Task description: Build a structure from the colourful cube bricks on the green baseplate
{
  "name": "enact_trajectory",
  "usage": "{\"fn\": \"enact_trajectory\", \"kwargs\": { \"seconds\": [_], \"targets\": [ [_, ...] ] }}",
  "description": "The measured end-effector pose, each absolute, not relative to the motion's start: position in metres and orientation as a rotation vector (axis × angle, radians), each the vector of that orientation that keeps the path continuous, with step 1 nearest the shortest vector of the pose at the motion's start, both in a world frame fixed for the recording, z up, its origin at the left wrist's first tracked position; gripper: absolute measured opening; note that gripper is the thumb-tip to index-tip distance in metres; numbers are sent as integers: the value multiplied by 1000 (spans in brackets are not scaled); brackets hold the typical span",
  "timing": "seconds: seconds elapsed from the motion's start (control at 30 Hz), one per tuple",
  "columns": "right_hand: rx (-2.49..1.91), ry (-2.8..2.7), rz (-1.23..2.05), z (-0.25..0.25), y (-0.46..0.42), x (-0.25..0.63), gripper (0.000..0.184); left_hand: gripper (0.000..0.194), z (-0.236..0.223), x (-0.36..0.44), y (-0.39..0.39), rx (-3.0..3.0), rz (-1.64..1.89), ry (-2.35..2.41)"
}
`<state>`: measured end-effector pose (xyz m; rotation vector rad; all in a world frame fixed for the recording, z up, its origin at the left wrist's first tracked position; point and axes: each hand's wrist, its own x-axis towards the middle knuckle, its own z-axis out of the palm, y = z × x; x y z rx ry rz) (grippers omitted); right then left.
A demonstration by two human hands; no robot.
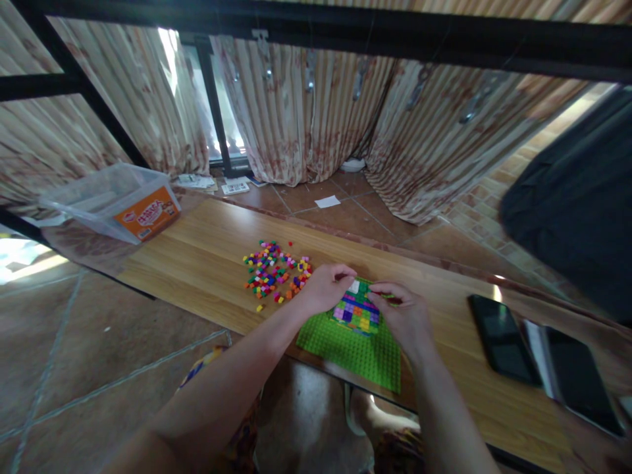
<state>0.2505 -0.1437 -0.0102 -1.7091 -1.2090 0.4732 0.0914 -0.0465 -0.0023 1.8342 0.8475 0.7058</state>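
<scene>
From the head view, a left hand [326, 288] and right hand [402, 317], held apart, flank a multicolored brick build [356, 314] on a green baseplate [360, 357] atop a desk [197, 245]; whether either grips anything cannot be told. Pressing straight down should keep rows square.

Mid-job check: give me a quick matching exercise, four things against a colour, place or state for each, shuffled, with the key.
1. Baseplate
2. Loose bricks
3. Plastic tub
4. Phones

A. Clear, with an orange label
B. Black, towards the right end of the table
C. Green, partly covered by joined bricks
D. Scattered beside the left hand

Pairs: 1-C, 2-D, 3-A, 4-B
</scene>
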Motion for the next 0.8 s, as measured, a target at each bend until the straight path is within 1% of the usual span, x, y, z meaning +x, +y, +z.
{"fn": "enact_trajectory", "kwargs": {
  "seconds": [0.23, 0.37, 0.5, 0.8],
  "targets": [
    [-1679, -1143, 553, -13, -140, 253, 24, 22, -1, 91, -49, 1835, 702, 832],
    [-1663, -966, 712, -14, -138, 252, 32, 21, 2, 91, -51, 1827, 690, 847],
    [-1551, -818, 834, -12, -135, 248, 35, 22, 4, 91, -53, 1826, 690, 869],
    [-1479, -714, 932, -11, -131, 250, 45, 22, 2, 92, -53, 1833, 690, 869]
  ]
}}
